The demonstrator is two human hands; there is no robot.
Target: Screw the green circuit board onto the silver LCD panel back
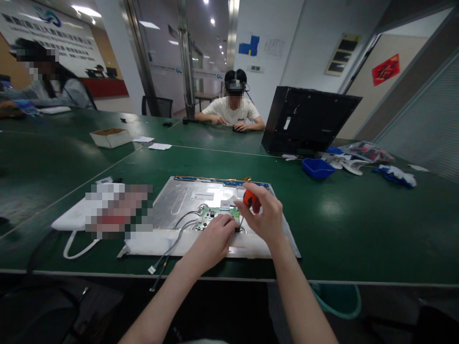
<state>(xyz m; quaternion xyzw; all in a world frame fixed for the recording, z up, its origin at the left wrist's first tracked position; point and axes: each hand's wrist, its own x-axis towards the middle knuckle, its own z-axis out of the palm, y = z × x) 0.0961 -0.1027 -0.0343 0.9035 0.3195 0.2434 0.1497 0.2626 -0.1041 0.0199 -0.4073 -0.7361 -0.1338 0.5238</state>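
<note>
A flat metal-backed display panel lies on the green table in front of me. Near its middle sits a green circuit board, with grey and black cables running off to the lower left. My right hand grips the orange and black handle of a screwdriver. Its thin shaft slants down to the board's right edge. Close by the tip, the bent fingers of my left hand are drawn together at the board. Whatever those fingertips pinch, if anything, is hidden.
Left of the panel lie a white device and its looped cable, partly blurred out. Beyond are a white box, a black monitor and a blue tray. A person sits opposite, another far left.
</note>
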